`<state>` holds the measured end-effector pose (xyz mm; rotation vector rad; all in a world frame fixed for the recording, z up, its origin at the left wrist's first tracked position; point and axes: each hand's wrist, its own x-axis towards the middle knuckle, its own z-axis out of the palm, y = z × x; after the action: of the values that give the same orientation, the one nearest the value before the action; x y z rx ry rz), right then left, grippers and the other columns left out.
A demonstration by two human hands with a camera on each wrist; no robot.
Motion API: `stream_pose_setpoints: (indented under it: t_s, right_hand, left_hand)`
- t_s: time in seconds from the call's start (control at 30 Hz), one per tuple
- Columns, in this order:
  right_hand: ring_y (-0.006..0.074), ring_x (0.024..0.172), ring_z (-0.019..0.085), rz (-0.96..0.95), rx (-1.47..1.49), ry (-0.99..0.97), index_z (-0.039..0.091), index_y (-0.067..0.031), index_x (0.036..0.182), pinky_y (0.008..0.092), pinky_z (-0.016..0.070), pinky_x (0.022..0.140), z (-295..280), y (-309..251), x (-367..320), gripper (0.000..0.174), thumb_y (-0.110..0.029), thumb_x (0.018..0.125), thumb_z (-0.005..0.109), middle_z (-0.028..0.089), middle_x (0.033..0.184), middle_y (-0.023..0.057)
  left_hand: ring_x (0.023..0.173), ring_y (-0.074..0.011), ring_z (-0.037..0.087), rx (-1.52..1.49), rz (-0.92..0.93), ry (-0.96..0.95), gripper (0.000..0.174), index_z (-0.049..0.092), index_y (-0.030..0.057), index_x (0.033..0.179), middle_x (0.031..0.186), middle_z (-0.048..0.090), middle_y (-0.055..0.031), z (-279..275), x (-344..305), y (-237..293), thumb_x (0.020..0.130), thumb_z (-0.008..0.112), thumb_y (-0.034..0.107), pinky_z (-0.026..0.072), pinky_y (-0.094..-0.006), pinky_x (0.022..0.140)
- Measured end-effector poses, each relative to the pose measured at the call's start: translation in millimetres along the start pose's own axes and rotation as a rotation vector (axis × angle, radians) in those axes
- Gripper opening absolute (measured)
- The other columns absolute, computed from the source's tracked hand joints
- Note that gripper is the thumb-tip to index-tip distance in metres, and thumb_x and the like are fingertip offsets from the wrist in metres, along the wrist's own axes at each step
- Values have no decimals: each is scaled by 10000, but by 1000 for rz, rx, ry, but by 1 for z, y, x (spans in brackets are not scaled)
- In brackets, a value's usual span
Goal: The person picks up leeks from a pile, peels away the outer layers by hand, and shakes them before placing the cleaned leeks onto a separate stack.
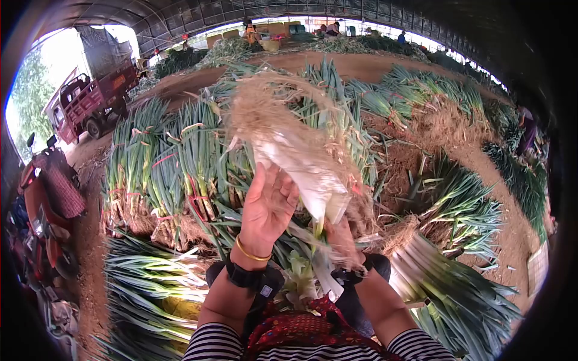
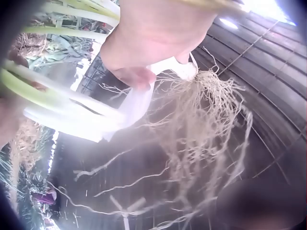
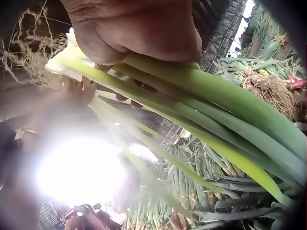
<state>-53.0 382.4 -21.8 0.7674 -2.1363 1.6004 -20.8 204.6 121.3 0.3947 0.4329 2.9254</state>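
A bunch of green onions with white stalks and shaggy roots is raised in front of the body, blurred in the head view. My right hand grips it at the lower, leafy end; in the right wrist view long green leaves trail out below that hand. My left hand, palm toward the head camera, is beside the white stalks. In the left wrist view its curled fingers hold a bent white stalk near the pale roots.
Tied green onion bundles stand at left; loose ones lie at lower left. Another pile is at lower right. A motorcycle and a red three-wheeled truck are at left. People are at the back.
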Motion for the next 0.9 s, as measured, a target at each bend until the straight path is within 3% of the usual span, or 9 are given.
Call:
stream_pose_setpoints:
  t_s: [0.13, 0.23, 0.3, 0.37, 0.43, 0.47, 0.63, 0.77, 0.9]
  right_hand:
    - [89, 813, 519, 454, 436, -59, 582, 28, 1045, 249, 434, 731, -17, -52, 1, 234, -144, 887, 566, 615, 886, 35]
    - [85, 835, 518, 460, 211, -136, 567, 36, 1070, 249, 432, 757, -20, -52, -11, 284, -173, 878, 585, 625, 912, 55]
    - [87, 760, 518, 380, 285, -74, 591, 39, 1013, 280, 455, 682, -10, -34, -27, 283, -206, 873, 594, 626, 826, 31]
    - [75, 782, 512, 369, 277, -93, 594, 35, 1012, 270, 454, 695, -8, -30, -37, 288, -213, 866, 606, 628, 839, 32]
    - [98, 868, 539, 447, 223, -221, 553, 14, 1116, 260, 440, 790, -8, -35, -39, 384, -261, 857, 620, 641, 967, 77]
    - [121, 831, 563, 476, 188, -227, 555, -9, 1131, 281, 448, 761, -4, -27, -42, 443, -327, 834, 640, 642, 910, 106]
    - [78, 783, 486, 504, 146, -324, 577, -1, 1082, 265, 442, 719, 6, -24, -53, 353, -261, 849, 633, 624, 874, 58]
    - [201, 883, 580, 450, -108, -345, 525, -19, 1163, 316, 447, 789, 21, 1, -53, 506, -394, 834, 606, 634, 949, 112]
    - [361, 1037, 551, 501, -485, -423, 310, -69, 1353, 345, 441, 875, 40, 38, -33, 741, -511, 812, 556, 533, 1193, 199]
  left_hand:
    - [803, -172, 607, -27, -16, 30, 400, 571, 111, 965, 882, 616, -8, -23, 1, 9, 896, 446, 485, 511, -296, 674]
    - [901, -216, 597, -29, 68, -125, 505, 524, 97, 1169, 1074, 603, -60, -15, 7, 16, 908, 384, 506, 511, -351, 748]
    - [960, -251, 585, 78, 251, 204, 547, 482, 90, 1230, 1141, 571, -103, -7, 11, 24, 906, 375, 517, 506, -384, 784]
    - [1000, -268, 571, 94, 168, 141, 568, 465, 84, 1255, 1152, 563, -133, -37, 16, 52, 905, 367, 521, 499, -398, 806]
    - [1010, -264, 568, 8, -214, -233, 582, 475, 64, 1238, 1156, 560, -152, -53, 29, 74, 906, 354, 526, 497, -400, 809]
    - [927, -265, 591, 180, -55, 180, 512, 523, 47, 1143, 1056, 597, -143, -41, 32, 77, 927, 350, 479, 505, -391, 775]
    - [705, -205, 595, 469, 412, 294, 336, 542, 66, 933, 781, 601, -45, -29, 54, 158, 956, 373, 356, 518, -364, 703]
    - [749, -192, 595, 505, 466, 253, 255, 532, 71, 942, 811, 602, -56, 1, 65, 217, 947, 425, 303, 520, -355, 707]
    - [816, -214, 608, 558, 476, 212, 202, 504, 44, 950, 885, 619, -99, 46, 63, 184, 936, 462, 241, 524, -331, 728]
